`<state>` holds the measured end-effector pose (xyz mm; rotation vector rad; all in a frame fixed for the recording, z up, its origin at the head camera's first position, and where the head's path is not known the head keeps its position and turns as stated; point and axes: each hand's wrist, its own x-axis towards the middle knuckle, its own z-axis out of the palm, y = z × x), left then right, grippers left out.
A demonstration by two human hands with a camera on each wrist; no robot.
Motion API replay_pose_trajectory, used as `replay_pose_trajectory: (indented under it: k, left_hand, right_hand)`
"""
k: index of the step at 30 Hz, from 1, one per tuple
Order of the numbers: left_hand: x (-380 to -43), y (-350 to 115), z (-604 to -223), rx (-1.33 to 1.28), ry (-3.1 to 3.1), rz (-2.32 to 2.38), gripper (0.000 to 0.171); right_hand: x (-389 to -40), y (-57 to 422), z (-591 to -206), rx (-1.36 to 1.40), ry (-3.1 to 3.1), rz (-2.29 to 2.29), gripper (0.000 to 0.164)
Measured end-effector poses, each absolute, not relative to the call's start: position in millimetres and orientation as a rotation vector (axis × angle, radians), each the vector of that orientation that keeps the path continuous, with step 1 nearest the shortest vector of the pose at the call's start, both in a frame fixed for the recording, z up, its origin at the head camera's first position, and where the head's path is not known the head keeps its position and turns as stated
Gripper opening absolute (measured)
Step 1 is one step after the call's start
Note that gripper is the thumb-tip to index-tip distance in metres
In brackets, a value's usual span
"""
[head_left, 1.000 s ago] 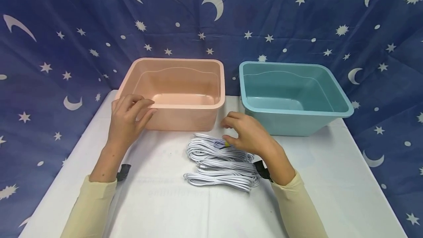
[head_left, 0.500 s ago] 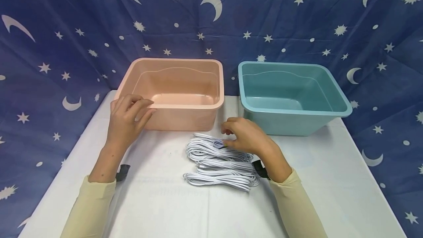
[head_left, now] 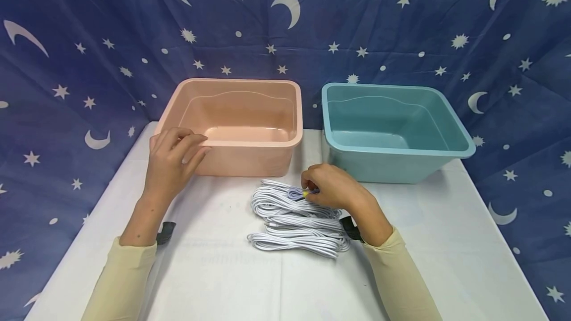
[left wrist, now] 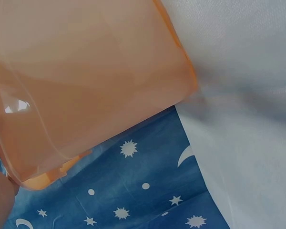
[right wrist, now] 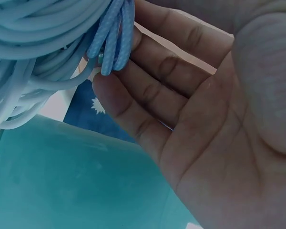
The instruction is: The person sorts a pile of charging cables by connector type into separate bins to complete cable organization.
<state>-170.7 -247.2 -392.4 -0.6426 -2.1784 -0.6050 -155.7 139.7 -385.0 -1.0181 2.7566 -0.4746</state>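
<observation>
In the head view, my left hand [head_left: 169,162] rests at the front left corner of a peach plastic bin [head_left: 250,160], thumb outside and fingers curled over the rim. Several coiled bundles of white cable [head_left: 296,244] lie in a stack on the white table. On the farthest bundle sits a small looped lavender braided cord [head_left: 294,193] with a yellow piece [head_left: 306,193] on it. My right hand [head_left: 336,189] reaches down over this bundle and pinches the cord near the yellow piece. In the right wrist view, its fingers [right wrist: 148,90] curl behind the braided loops [right wrist: 114,43]; the thumb tip is out of frame.
A teal plastic bin [head_left: 401,166] stands to the right of the peach one, with nothing inside. Behind both hangs a blue cloth [head_left: 379,19] with white moons and stars. The white table [head_left: 223,281] runs on toward me.
My right hand has come down and slightly nearer, its fingers drawn in around the cord by the yellow piece. The left hand stays at the peach bin's rim.
</observation>
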Motion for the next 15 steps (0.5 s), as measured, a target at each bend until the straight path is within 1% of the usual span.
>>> replay_pose_trajectory:
  k: [9,15]
  left_hand:
    - [-170.5,-247.1,-392.8,-0.635,-2.182,-0.605,0.026]
    - [-170.4,-247.1,-393.5,-0.64,-2.176,-0.609,0.026]
  right_hand:
    - [-151.6,133.7,-382.7,-1.066,2.788,-0.41,0.011]
    - [-149.4,132.0,-383.8,-1.046,2.824,-0.4,0.017]
